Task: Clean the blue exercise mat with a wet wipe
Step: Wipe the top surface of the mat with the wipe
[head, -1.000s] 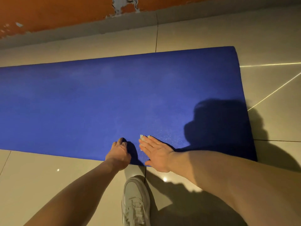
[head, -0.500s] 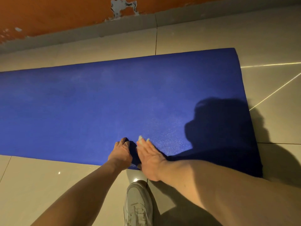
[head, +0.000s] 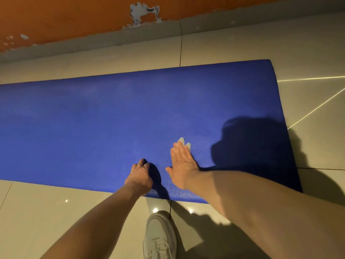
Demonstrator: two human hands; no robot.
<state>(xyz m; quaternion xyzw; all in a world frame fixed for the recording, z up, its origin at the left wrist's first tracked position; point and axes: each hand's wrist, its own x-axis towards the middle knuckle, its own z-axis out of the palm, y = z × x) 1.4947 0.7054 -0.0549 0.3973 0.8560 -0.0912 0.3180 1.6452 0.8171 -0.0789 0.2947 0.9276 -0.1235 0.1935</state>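
The blue exercise mat [head: 93, 128] lies unrolled on the tiled floor, running from the left edge of view to its right end. My right hand [head: 182, 165] lies flat on the mat near its near edge, fingers straight. It presses a white wet wipe [head: 183, 143], of which only small bits show past the fingertips. My left hand [head: 141, 174] rests on the mat just left of the right hand, fingers curled under and holding nothing.
My white shoe [head: 159, 238] stands on the beige floor tiles [head: 46, 212] just in front of the mat's near edge. An orange wall [head: 74, 19] with chipped paint and a grey skirting runs behind the mat. My shadow falls on the mat's right part.
My right hand has slid forward across the mat, away from the near edge, with the wipe under its fingers. My left hand stays near the same spot.
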